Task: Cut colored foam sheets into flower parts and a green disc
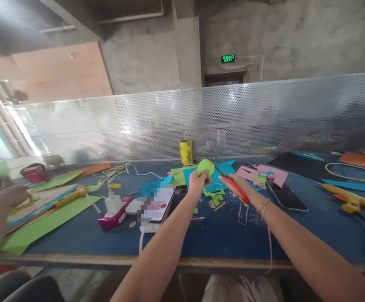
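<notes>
A blue-topped workbench (232,239) ran along a perforated metal screen (264,113), and a yellow can (186,152) stood at the screen's foot. A phone (157,204) lay near the middle of the bench, with a white charger (113,203) plugged into a magenta power strip (112,217) just beside it. Large green paper sheets (44,224) covered the left end, where a co-worker's hand (3,201) hovered, blurred. Pink paper scraps (265,174) lay right of centre, beside a dark phone (287,197). Further right rested a yellow glue gun (348,200), a black sheet (298,165) and an orange sheet (363,160). A green exit sign (228,58) glowed on the concrete wall behind.
</notes>
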`<state>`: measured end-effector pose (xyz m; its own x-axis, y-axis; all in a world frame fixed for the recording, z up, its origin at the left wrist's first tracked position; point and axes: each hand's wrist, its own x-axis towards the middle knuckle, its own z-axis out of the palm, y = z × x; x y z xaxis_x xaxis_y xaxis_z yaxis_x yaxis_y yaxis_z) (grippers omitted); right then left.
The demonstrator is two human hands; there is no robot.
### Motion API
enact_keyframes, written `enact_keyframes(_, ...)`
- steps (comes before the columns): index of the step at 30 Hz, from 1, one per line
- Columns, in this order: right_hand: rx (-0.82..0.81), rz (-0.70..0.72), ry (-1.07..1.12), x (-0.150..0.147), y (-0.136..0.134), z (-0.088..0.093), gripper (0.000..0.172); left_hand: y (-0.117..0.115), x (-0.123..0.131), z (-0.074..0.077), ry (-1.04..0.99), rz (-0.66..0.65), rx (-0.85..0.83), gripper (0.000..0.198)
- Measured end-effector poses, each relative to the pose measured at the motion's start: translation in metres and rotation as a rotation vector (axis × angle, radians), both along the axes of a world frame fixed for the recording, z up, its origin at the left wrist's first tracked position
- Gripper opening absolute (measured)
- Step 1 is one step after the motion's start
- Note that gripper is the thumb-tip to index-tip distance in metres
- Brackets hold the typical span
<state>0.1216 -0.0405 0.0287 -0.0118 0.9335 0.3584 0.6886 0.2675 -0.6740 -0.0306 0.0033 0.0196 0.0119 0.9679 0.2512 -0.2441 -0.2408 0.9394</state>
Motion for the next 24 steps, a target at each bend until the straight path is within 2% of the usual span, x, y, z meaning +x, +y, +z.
enact_keyframes(6, -0.075, 0.117, 0.115, -0.001, -0.010, 0.004, 0.042, -0.002, -0.001, 0.002, 0.064, 0.004, 0.030, 0.017)
enact_keyframes(11, -0.059, 0.091, 0.102, 0.000, -0.008, 0.003, 0.042, -0.003, 0.001, 0.001, 0.042, -0.034, 0.023, 0.015)
enact_keyframes(16, -0.066, 0.033, 0.024, 0.002, 0.000, 0.002, 0.038, -0.004, 0.001, 0.003, -0.075, -0.055, -0.034, 0.021)
enact_keyframes(21, -0.016, 0.038, -0.044, 0.001, 0.000, 0.002, 0.038, -0.005, -0.001, 0.009, -0.287, 0.026, -0.123, 0.028)
enact_keyframes(24, -0.065, 0.045, -0.067, -0.001, -0.003, 0.003, 0.037, -0.005, -0.002, 0.010, -0.304, 0.055, -0.114, 0.031)
